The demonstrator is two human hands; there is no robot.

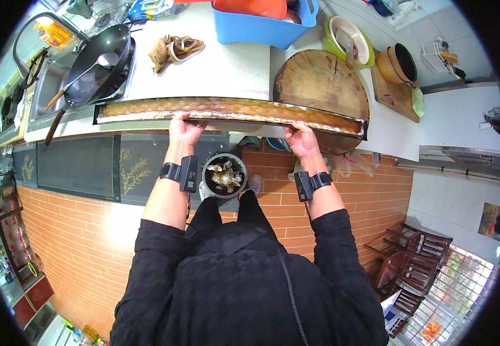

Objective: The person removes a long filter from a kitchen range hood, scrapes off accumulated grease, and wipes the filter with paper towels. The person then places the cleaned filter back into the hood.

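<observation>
A long, narrow panel (232, 110) with a black frame and a yellowish-brown, greasy-looking face lies crosswise before me, above the counter's front edge. My left hand (186, 130) grips its lower edge left of the middle, thumb on top and fingers mostly hidden behind it. Farther right, my right hand (302, 139) holds the same edge in a like way. The panel's right end overlaps a round wooden chopping block (325, 82). Beyond the panel, a crumpled brown cloth (174, 51) rests on the white counter (237, 71).
At the left, a wok (98, 65) with a metal spatula sits by the sink (51, 82). A blue basin (263, 27) and green colander (330, 32) stand at the back. Between my feet is a bin (206, 184) holding waste. Brown pots (390, 65) rest on a board at the right.
</observation>
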